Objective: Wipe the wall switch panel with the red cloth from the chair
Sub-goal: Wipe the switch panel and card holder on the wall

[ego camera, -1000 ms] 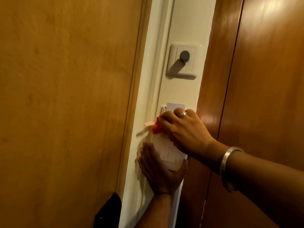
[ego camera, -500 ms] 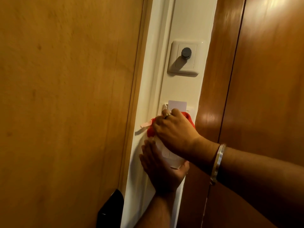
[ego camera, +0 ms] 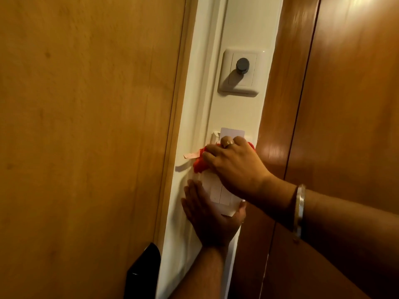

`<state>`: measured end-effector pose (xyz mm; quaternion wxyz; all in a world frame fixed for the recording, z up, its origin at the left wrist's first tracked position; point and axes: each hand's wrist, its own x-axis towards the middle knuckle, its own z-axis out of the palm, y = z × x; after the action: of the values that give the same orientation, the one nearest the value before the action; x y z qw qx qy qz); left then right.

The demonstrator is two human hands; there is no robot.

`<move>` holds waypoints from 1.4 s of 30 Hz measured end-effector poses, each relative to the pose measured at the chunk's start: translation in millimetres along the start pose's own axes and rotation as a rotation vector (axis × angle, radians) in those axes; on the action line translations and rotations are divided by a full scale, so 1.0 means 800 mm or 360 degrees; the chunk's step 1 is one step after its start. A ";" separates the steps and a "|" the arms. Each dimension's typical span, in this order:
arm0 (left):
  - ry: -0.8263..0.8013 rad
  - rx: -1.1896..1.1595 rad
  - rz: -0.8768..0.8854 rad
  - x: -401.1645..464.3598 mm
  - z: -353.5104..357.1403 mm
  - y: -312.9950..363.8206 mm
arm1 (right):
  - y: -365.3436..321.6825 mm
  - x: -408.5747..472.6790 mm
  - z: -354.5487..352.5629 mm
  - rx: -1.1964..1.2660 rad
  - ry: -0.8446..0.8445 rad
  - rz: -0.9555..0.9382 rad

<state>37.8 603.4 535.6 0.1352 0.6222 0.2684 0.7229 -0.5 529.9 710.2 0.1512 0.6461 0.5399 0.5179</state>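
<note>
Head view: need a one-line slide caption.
Right hand presses the red cloth on the wall switch panel; left hand lies flat on the wall below it, under a dimmer knob.

White wall strip carries switch panel and dimmer plate.

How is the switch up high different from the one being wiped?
The upper switch has a dark round knob; the lower panel has flat white rocker keys. The upper switch is untouched and fully in view; the lower panel is partly covered by the right hand pressing the red cloth and the left hand under it. Both are pale plates on the same white wall strip.
</note>
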 end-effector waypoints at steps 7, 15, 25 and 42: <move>-0.0175 -0.0016 -0.0060 0.004 -0.006 0.001 | 0.010 -0.024 0.012 0.0071 0.0008 0.0065; -0.0170 -0.0014 -0.0048 0.003 -0.004 0.000 | 0.006 -0.012 0.009 0.0015 -0.0046 0.0057; -0.0071 0.0001 -0.0037 -0.001 0.000 0.000 | 0.013 0.015 -0.010 -0.0052 0.0038 0.0112; -0.0212 -0.0036 -0.0101 0.005 -0.007 0.001 | 0.020 -0.043 0.013 0.0077 0.0012 -0.0004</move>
<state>31.8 603.6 538.6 0.1827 0.6585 0.2703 0.6782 20.7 498.4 700.3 0.1341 0.6468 0.5538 0.5069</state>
